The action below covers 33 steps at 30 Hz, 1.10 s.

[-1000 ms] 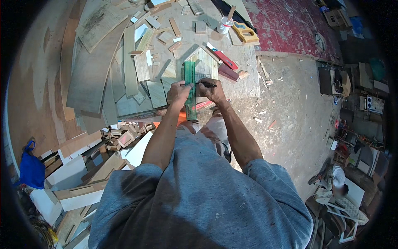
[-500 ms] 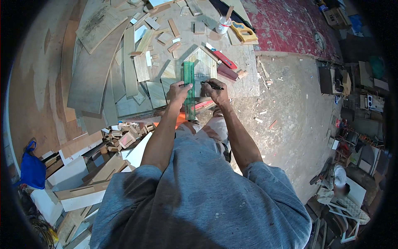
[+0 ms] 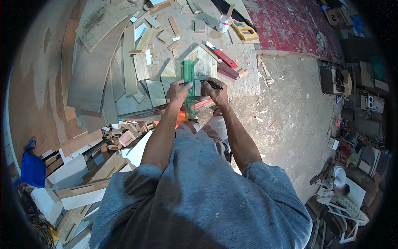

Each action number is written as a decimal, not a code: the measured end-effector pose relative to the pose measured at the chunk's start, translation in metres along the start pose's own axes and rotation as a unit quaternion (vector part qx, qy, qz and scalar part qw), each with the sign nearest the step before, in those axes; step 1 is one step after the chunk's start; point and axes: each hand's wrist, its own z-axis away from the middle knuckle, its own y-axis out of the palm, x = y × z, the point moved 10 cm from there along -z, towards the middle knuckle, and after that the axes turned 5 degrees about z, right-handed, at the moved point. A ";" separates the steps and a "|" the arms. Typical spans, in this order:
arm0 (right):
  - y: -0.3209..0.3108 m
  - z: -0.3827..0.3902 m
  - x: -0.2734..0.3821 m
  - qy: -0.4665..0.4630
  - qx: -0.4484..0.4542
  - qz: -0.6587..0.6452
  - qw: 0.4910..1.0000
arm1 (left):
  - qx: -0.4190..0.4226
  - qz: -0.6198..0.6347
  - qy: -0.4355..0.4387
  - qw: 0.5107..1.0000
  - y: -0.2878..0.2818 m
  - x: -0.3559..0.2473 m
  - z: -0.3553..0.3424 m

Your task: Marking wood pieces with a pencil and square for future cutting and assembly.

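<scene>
A green see-through ruler [image 3: 189, 71] lies lengthwise over a pale wooden piece with a pointed, house-like top [image 3: 202, 59] at the table's near edge. Its near end sticks out past that edge. My left hand [image 3: 178, 92] is closed on the ruler's left side, thumb on top. Just to the right, my right hand [image 3: 216, 94] grips a slim black pen [image 3: 216, 86], its tip end close to the wood. Dark grid-like lines [image 3: 202, 75] show on the piece beyond my right fingers. My fingers partly hide the wood beneath.
Beyond my right hand lie a red tool with a pale end [image 3: 224, 57] and a dark red block [image 3: 227, 71]. Farther off are a white cup [image 3: 224, 25] and a yellow-handled saw [image 3: 244, 31]. Wood offcuts [image 3: 141, 67] crowd the left. A person [image 3: 340, 178] is at far right.
The ruler has slid slightly away from me. My right hand and the pen have shifted a little farther up the wood, with both grips unchanged.
</scene>
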 end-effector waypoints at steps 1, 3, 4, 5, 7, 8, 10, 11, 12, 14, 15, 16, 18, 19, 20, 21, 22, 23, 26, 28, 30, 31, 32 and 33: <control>-0.001 -0.001 0.000 -0.001 0.005 -0.006 1.000 | -0.001 -0.004 -0.006 1.000 0.000 -0.001 0.002; 0.001 0.000 0.006 -0.001 0.011 -0.013 1.000 | -0.004 -0.007 -0.012 1.000 -0.001 0.000 0.003; 0.002 0.001 0.008 0.000 0.017 -0.021 1.000 | -0.005 -0.011 -0.009 1.000 -0.002 -0.002 0.003; 0.002 0.003 0.012 0.003 0.023 -0.029 0.999 | -0.005 -0.016 -0.006 1.000 -0.002 -0.001 0.003; 0.001 0.002 0.023 -0.014 0.028 -0.001 1.000 | -0.006 -0.025 -0.001 1.000 -0.003 -0.002 0.001; 0.002 0.000 0.028 -0.034 0.033 0.027 0.999 | -0.008 -0.033 0.007 0.999 -0.004 -0.003 -0.002; 0.004 0.004 0.030 -0.034 0.032 0.026 0.999 | -0.006 -0.015 0.011 1.000 -0.004 0.000 0.000; 0.003 0.005 0.027 -0.033 0.029 0.026 0.999 | -0.003 0.002 0.015 1.000 -0.003 0.000 0.000; 0.004 0.004 0.024 -0.034 0.029 0.026 0.999 | -0.003 0.002 0.016 1.000 -0.003 0.000 0.000; 0.000 0.004 0.019 -0.029 0.001 0.046 0.999 | 0.016 0.010 0.003 1.000 0.002 -0.001 0.003; -0.002 0.004 0.018 -0.028 -0.001 0.047 0.999 | 0.018 0.010 0.003 1.000 0.002 -0.006 0.006; -0.003 0.003 0.018 -0.034 0.004 0.043 0.998 | 0.010 -0.005 0.001 1.000 0.000 -0.011 0.007; 0.001 0.001 0.022 -0.049 0.020 0.035 0.998 | -0.003 -0.017 -0.001 1.000 -0.006 -0.008 0.008; 0.003 0.003 0.020 -0.054 0.030 0.048 0.997 | -0.007 0.002 0.000 1.000 -0.005 0.000 0.005; 0.004 0.002 0.024 -0.056 0.031 0.049 0.997 | -0.010 0.022 0.004 1.000 -0.006 -0.001 0.004; 0.005 0.003 0.027 -0.059 0.031 0.046 0.997 | -0.012 0.023 0.005 1.000 -0.007 -0.001 0.004; 0.007 0.003 0.031 -0.062 0.032 0.044 0.997 | -0.010 0.017 0.002 1.000 -0.007 0.000 0.004; 0.005 0.006 0.027 -0.050 0.027 0.038 0.998 | -0.005 0.010 -0.002 1.000 -0.005 -0.003 0.009; -0.003 0.004 0.012 -0.012 0.006 0.019 1.000 | -0.020 -0.019 -0.012 1.000 -0.010 -0.017 0.019; -0.021 0.004 0.005 -0.003 -0.037 0.009 0.999 | -0.008 0.027 -0.006 1.000 -0.009 -0.033 0.029; -0.025 0.014 0.010 0.005 -0.066 -0.002 0.998 | -0.008 0.079 -0.005 0.997 -0.015 -0.020 0.026; -0.017 0.026 0.029 -0.051 -0.045 0.066 0.995 | 0.007 0.190 0.000 0.982 -0.018 0.004 0.015; -0.009 0.040 0.048 -0.107 -0.024 0.134 0.985 | 0.022 0.299 0.007 0.954 -0.017 0.017 0.008; 0.002 0.057 0.071 -0.151 0.012 0.217 0.964 | 0.024 0.302 0.005 0.953 -0.014 0.013 0.014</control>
